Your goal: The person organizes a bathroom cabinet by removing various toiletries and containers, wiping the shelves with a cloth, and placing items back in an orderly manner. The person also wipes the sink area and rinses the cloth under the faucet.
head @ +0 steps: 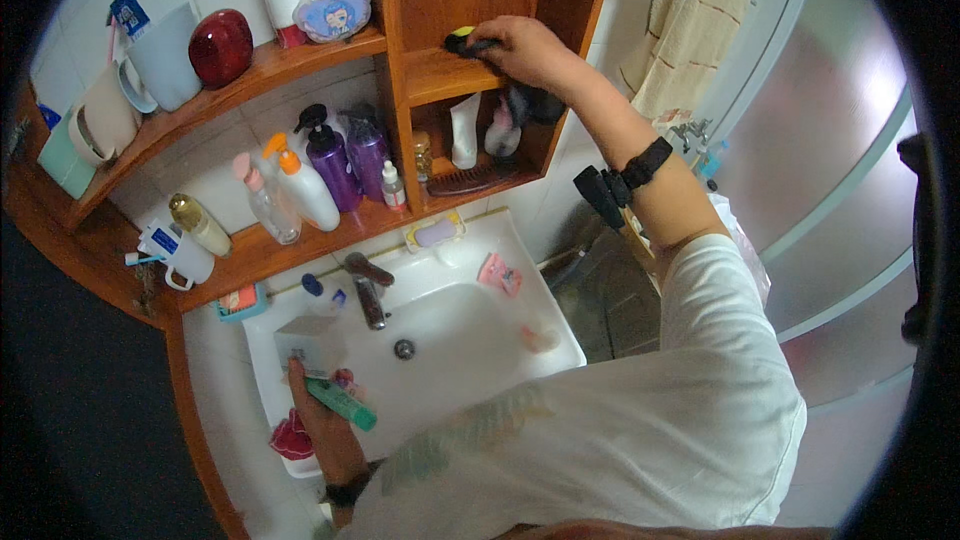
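My right hand (529, 52) reaches up into the wooden cabinet's upper right compartment. Its fingers grip a dark object with a yellow-green part (466, 41), whose exact kind is unclear, just above the shelf board (450, 79). Low on the left, over the basin's left side, my left hand (319, 409) is closed around a green tube (349, 406) and a white box (306, 341). Small pinkish items (346, 382) show beside the tube, partly hidden. A dark red cloth (292, 436) lies on the basin rim next to my left wrist.
The white washbasin (450, 322) has a metal faucet (367, 292) and a pink packet (500, 275). Pump bottles (334, 165) line the lower shelf. Cups (161, 60) and a dark red oval container (220, 49) stand above. A comb (472, 180) lies beneath a white tube (465, 131).
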A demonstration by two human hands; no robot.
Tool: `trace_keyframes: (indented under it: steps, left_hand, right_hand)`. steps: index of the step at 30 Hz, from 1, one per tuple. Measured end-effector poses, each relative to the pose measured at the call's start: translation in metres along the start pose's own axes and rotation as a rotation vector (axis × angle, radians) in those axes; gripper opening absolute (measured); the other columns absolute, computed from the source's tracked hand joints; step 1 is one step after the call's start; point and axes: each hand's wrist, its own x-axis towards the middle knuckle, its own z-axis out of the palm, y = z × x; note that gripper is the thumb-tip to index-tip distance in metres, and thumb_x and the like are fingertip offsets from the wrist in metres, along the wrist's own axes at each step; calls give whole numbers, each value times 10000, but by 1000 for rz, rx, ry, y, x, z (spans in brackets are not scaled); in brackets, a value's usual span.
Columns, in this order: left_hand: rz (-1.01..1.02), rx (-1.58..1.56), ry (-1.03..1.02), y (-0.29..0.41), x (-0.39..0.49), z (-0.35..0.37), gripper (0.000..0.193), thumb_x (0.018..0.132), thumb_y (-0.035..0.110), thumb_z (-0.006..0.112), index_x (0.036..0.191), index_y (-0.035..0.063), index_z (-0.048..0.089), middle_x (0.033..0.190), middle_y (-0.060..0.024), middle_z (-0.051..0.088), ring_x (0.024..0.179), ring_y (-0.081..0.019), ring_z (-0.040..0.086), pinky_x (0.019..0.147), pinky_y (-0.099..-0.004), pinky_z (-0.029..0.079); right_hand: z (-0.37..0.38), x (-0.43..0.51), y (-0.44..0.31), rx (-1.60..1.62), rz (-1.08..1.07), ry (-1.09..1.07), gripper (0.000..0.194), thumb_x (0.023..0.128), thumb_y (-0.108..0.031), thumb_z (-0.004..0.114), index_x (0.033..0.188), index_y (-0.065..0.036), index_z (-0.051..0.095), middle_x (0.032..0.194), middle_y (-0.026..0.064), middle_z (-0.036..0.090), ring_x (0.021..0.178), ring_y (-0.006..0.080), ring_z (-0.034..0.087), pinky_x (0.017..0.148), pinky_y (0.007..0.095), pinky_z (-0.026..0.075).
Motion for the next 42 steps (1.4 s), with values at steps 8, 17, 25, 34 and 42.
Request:
trace_keyframes:
  steps: [8, 17, 25, 34, 42]
  left_hand:
    - [-142, 21, 54, 1, 6, -6, 603, 894, 563, 613, 1235, 73, 529, 894, -107, 626, 577, -233, 604, 394, -351, 461]
    - [-158, 17, 85, -5, 15, -7, 612, 899, 564, 609, 1259, 78, 514, 921, -116, 618, 605, -223, 580, 433, -338, 461]
    - [-148, 5, -2, -10, 16, -14, 596, 894, 548, 618, 1234, 71, 503, 894, -113, 605, 593, -225, 572, 433, -342, 456]
    - [-145, 74, -16, -10, 17, -17, 626, 873, 567, 638, 1240, 80, 498, 917, -111, 610, 605, -239, 581, 446, -360, 486]
    - [-124, 16, -10, 1, 4, -8, 585, 873, 448, 697, 1287, 98, 479, 1061, -120, 607, 728, -235, 595, 539, -346, 513]
  right_hand:
    - [-2, -1, -12, -52, -331, 55, 273, 803, -108, 623, 1065, -103, 700, 992, 167, 673, 1037, 375, 616, 929, 460, 492]
    - [-19, -3, -13, -8, -342, -86, 231, 824, -84, 664, 1054, -88, 682, 1026, 159, 657, 971, 357, 641, 835, 437, 507]
    - [-2, 9, -38, -69, -510, 40, 250, 828, -101, 641, 1073, -55, 663, 1072, 178, 660, 1029, 373, 620, 899, 425, 499]
    - [4, 14, -34, 48, -408, 93, 264, 824, -220, 656, 1046, -79, 684, 1040, 192, 680, 1003, 388, 641, 856, 489, 518]
    - [0, 12, -4, -180, -27, 66, 253, 848, -127, 655, 1093, -69, 679, 1005, 189, 692, 975, 368, 661, 842, 438, 531]
